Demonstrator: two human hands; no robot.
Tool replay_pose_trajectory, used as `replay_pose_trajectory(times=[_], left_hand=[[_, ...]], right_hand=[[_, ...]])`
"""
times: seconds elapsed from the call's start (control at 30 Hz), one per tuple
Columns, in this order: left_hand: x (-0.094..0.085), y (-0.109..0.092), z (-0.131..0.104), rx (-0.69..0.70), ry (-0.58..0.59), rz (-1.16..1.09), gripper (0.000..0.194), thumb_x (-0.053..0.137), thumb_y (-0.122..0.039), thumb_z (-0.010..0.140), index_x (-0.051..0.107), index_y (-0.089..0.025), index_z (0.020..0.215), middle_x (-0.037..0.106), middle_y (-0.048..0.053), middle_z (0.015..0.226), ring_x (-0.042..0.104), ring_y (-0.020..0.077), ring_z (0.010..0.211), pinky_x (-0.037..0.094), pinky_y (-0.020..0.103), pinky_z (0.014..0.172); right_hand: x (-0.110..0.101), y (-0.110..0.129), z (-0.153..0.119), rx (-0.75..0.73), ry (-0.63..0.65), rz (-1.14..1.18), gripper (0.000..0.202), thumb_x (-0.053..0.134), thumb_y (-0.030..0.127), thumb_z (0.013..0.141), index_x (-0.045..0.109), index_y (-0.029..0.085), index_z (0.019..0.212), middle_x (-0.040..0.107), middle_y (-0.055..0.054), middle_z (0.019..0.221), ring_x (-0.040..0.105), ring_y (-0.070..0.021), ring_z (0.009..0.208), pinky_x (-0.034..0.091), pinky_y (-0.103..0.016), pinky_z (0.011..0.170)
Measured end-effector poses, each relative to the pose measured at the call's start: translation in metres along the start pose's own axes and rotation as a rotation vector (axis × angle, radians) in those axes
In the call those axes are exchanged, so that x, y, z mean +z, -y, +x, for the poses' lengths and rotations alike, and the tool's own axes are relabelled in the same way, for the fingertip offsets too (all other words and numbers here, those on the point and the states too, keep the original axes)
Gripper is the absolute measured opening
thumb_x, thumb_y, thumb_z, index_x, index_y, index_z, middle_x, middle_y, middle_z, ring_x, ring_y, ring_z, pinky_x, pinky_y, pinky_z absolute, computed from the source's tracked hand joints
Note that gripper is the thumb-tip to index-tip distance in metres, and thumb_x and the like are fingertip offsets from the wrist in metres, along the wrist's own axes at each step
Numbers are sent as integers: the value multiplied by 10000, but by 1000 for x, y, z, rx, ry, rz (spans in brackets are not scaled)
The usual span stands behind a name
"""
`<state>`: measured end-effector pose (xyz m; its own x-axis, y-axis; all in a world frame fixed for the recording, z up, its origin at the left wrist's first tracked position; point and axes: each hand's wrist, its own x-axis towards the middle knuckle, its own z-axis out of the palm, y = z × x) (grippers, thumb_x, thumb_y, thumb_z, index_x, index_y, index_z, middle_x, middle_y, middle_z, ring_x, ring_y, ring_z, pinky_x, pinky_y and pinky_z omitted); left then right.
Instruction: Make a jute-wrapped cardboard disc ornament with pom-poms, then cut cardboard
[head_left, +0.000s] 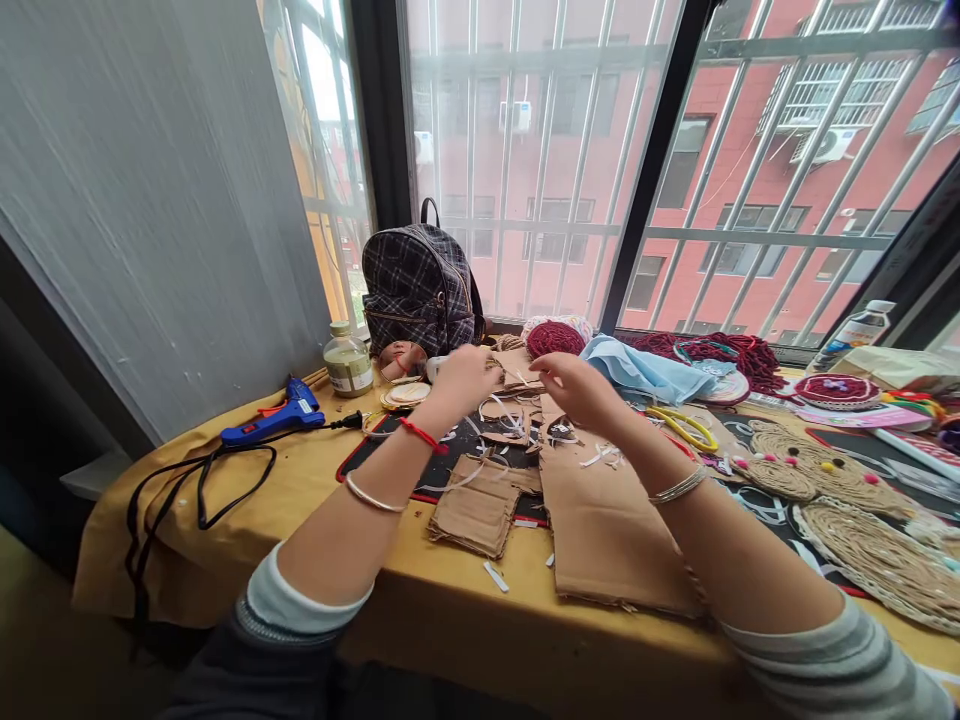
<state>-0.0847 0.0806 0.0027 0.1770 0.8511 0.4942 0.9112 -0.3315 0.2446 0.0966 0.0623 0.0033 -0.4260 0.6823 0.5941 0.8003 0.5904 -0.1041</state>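
Both my hands are raised over the middle of the table. My left hand (pixel 466 383) has its fingers curled together, and what they hold, if anything, is hidden. Its fingertips are close to a brown twisted cord. Thumb and fingers of my right hand (pixel 574 388) come together in a pinch, and I cannot make out anything between them. Below the hands lie cardboard scraps and white strips (pixel 514 425). A small square stack of cardboard (pixel 476 505) is nearer the front edge, beside a large flat cardboard sheet (pixel 611 535) under my right forearm.
On the left are a blue glue gun (pixel 281 415) with a black cable, and a glass bottle (pixel 348 362). A plaid backpack (pixel 420 285) stands by the window. Dark red yarn (pixel 555 340), blue cloth (pixel 645 370), yellow-handled scissors (pixel 682 428) and coiled-rope pieces (pixel 877 555) cover the right.
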Motion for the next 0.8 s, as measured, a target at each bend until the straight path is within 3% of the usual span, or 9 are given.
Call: replay_pose_trajectory(times=[0.1, 0.23, 0.43, 0.53, 0.7, 0.8], left_hand=[[8, -44, -14, 261, 126, -66, 213, 481, -290, 798, 677, -205, 807, 674, 35, 798, 607, 171, 757, 445, 243, 679], [24, -76, -24, 412, 153, -45, 213, 470, -235, 803, 663, -156, 761, 682, 76, 774, 611, 179, 687, 438, 261, 626], [49, -71, -27, 472, 92, 63, 227, 432, -168, 822, 647, -97, 803, 669, 153, 818, 621, 239, 775, 455, 327, 698], [55, -67, -29, 495, 66, 76, 255, 411, -203, 841, 642, -107, 793, 667, 138, 824, 616, 240, 781, 462, 333, 697], [56, -66, -30, 530, 42, 76, 259, 406, -212, 850, 640, -125, 782, 666, 114, 810, 610, 225, 775, 460, 326, 703], [57, -64, -31, 538, 36, 70, 243, 425, -228, 849, 640, -134, 786, 666, 98, 807, 609, 211, 753, 459, 311, 688]], right_hand=[[-31, -8, -2, 94, -23, 54, 219, 453, 180, 837, 639, 132, 944, 677, -79, 920, 607, -180, 812, 440, -277, 697], [-60, -26, -21, 159, 81, -57, 217, 467, 232, 811, 661, 145, 850, 671, -56, 777, 583, -156, 669, 400, -255, 605], [-60, -68, -57, 370, 97, -175, 258, 404, 230, 811, 641, 128, 806, 652, -79, 767, 570, -181, 699, 366, -260, 596], [-64, -85, -65, 467, 270, -175, 278, 376, 227, 812, 624, 111, 856, 643, -98, 825, 561, -181, 713, 357, -255, 576], [-79, -91, -73, 499, 637, -99, 153, 578, 254, 678, 617, 139, 585, 602, -27, 585, 510, -120, 500, 327, -221, 468], [-77, -82, -73, 516, 684, -154, 145, 565, 214, 674, 610, 134, 561, 582, -34, 563, 499, -122, 494, 313, -229, 467]])
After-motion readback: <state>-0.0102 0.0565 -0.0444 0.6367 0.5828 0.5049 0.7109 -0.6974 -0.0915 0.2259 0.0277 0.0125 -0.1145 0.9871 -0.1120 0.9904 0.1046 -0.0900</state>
